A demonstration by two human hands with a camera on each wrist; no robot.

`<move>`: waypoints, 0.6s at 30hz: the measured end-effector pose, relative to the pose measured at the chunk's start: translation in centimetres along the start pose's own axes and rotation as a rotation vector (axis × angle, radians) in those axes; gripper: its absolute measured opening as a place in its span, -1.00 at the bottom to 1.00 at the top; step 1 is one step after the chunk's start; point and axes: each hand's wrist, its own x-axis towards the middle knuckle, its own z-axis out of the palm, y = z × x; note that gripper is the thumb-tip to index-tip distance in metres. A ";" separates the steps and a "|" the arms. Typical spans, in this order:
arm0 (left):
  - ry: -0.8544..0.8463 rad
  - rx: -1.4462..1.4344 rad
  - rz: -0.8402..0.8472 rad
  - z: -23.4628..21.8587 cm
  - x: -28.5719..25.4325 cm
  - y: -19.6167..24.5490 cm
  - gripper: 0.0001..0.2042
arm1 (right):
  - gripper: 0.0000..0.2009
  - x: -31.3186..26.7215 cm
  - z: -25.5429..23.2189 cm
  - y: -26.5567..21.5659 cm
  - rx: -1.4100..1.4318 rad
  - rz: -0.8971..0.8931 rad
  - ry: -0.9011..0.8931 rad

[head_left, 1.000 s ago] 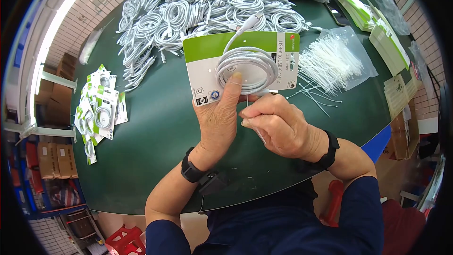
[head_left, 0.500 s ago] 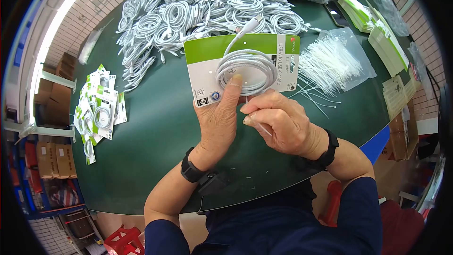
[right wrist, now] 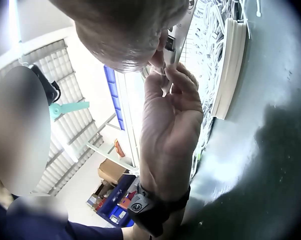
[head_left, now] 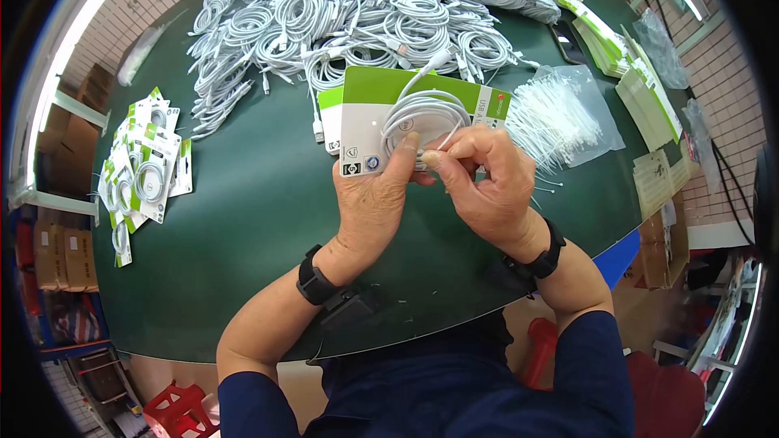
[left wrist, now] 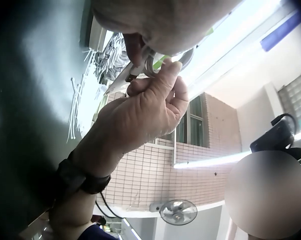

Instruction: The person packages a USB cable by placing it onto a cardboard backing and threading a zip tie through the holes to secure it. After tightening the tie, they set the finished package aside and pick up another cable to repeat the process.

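My left hand (head_left: 373, 203) grips a green-and-white packaging card (head_left: 361, 118), thumb pressed on the coiled white USB cable (head_left: 422, 104) lying against it. One cable end sticks up past the card's top edge. At the coil's lower right side, my right hand (head_left: 491, 182) pinches with thumb and fingertips at a thin white cable tie, mostly hidden by the fingers. Both hands' fingertips nearly meet in the left wrist view. Behind the held card, the edge of a second card (head_left: 331, 105) shows at the left.
A big heap of coiled white cables (head_left: 300, 12) covers the back of the green table (head_left: 243, 276). Loose white cable ties (head_left: 560, 118) lie on a plastic bag at the right, near stacked cards (head_left: 649, 101). Carded cables (head_left: 146, 170) are piled at the left, and a phone (head_left: 566, 42) lies farther back.
My right hand has moved up to the coil's edge; the tie's long tail below the card no longer shows. The card has turned, its right part now behind the fingers. The head view has shifted slightly.
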 end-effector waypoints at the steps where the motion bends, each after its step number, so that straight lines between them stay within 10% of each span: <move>1: 0.002 0.004 0.001 0.0 0.0 0.0 -0.78 | -0.77 0.2 -0.2 0.1 -0.078 -0.073 -0.015; 18: -0.081 0.001 -0.046 -1.3 0.6 -0.9 -0.79 | -0.57 1.8 -1.4 0.7 -0.508 -0.513 -0.185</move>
